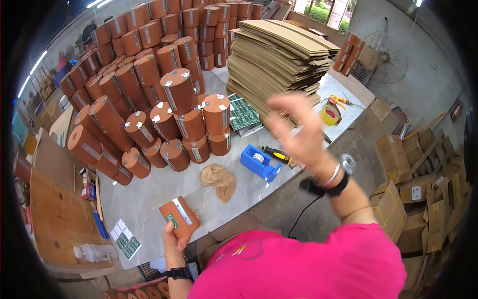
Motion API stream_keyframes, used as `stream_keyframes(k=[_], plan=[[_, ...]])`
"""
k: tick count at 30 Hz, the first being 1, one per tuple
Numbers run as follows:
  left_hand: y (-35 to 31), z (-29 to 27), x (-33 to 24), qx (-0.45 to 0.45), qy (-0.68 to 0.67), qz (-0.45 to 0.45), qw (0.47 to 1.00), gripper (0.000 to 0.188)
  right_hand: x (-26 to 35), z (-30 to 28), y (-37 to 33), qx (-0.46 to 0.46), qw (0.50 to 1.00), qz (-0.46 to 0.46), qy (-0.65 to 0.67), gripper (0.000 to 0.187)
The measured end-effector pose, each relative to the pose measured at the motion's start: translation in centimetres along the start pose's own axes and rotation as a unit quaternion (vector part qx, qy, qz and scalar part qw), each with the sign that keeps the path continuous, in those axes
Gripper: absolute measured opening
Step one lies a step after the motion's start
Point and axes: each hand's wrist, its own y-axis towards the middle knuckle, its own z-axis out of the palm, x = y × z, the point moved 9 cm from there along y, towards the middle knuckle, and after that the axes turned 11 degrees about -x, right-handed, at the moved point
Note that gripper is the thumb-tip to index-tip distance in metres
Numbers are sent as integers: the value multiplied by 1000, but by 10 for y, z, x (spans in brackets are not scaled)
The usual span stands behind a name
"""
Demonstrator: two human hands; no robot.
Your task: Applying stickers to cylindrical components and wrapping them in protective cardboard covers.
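In my left hand (pixel 175 238) is a reddish-brown cylinder (pixel 183 226), tilted over the table's near edge. A pale metal strip and a green label show on its side, with my thumb by the label. My right hand (pixel 298 132) is raised in front of the cardboard stack, its fingers smeared by motion; whether it holds anything does not show. Below it on the table are a blue tape dispenser (pixel 254 158) and a yellow-and-black handled tool (pixel 275 153). A crumpled brown cloth (pixel 217 180) lies between my hands.
Many similar cylinders (pixel 181 92) stand stacked at the back left. Flat cardboard sheets (pixel 279 50) are piled behind green label sheets (pixel 244 112). Another label sheet (pixel 125 240) and a plastic bottle (pixel 95 252) lie at the left. Yellow tape (pixel 328 115) sits at the right; cartons (pixel 418 194) lean beyond.
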Motion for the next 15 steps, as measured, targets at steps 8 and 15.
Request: stream_keyframes(k=[8,15], plan=[[0,12,3,4,-3,-27,1000,78,-168,-77,111,-4,945,40,-325,61],[0,2,3,8,-1,-31,999,78,-202,-30,115,275,841,202,-420,91]])
